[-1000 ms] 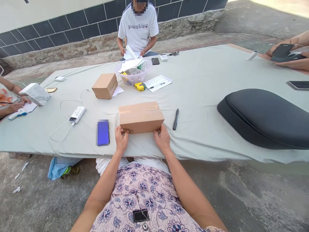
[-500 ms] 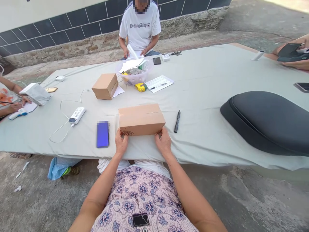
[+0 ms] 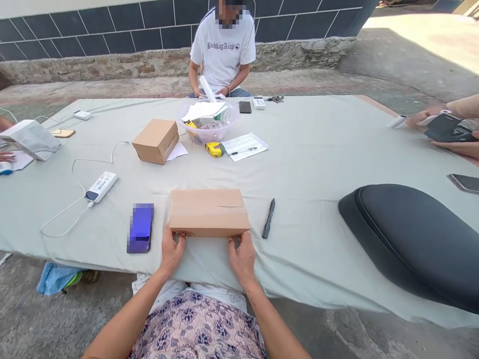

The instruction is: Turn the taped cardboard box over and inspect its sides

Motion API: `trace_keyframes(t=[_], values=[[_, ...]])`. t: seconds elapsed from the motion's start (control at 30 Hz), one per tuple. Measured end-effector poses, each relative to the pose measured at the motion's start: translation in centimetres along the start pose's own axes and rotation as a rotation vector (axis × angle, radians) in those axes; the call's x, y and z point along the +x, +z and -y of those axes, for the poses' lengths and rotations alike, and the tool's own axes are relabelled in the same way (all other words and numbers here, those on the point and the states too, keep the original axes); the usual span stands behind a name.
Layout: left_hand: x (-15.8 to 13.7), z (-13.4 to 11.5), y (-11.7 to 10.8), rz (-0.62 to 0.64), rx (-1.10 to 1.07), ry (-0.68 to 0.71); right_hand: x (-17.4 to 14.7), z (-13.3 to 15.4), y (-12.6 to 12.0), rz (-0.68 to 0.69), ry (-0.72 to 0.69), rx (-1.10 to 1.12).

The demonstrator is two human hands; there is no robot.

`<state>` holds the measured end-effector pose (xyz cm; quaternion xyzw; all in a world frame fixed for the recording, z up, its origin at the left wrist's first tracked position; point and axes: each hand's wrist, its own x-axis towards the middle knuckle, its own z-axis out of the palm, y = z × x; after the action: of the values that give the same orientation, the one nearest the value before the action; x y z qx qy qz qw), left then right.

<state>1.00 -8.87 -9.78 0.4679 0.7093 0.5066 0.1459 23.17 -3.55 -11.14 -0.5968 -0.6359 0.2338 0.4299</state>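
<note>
Cardboard box (image 3: 207,212) gripped at its two near corners

Head view: take the box as the middle of the dial. The left hand (image 3: 172,252) sits between seven and eight o'clock, the right hand (image 3: 242,255) between four and five. They are apart from each other, both clamped on the box, thumbs turned inward against its near face, the other fingers mostly hidden. Bare forearms (image 3: 130,314) slant in from seven and five o'clock. The box lies lengthwise across the near part of the counter (image 3: 310,149), a long side facing the wearer.

Pale, creased cloth (image 3: 299,269) covers that surface. At nine o'clock lies a blue-violet phone (image 3: 140,228), blurred; farther out, towards ten, a white power bank (image 3: 102,187). A black pen (image 3: 268,218) is near the box at three, and beyond it bulges a black padded seat (image 3: 407,244). A smaller carton (image 3: 156,141) stands at eleven. At twelve, a yellow tape measure (image 3: 215,149) lies before a translucent basin (image 3: 217,135); at one, a written sheet (image 3: 245,143).

Across the counter at twelve sits a person in a white T-shirt (image 3: 224,55); another person's hands (image 3: 454,146) hold a dark object (image 3: 445,127) between two and three. Behind run dark tiles (image 3: 149,25) above a rough stone footing (image 3: 112,72).
</note>
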Motion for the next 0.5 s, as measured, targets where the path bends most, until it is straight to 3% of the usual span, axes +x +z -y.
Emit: trace_keyframes(t=[0.5], values=[[-0.8,0.0,-0.1,-0.043,0.174,0.011,-1.1,-0.1,-0.7,0.067,0.016,0.026]])
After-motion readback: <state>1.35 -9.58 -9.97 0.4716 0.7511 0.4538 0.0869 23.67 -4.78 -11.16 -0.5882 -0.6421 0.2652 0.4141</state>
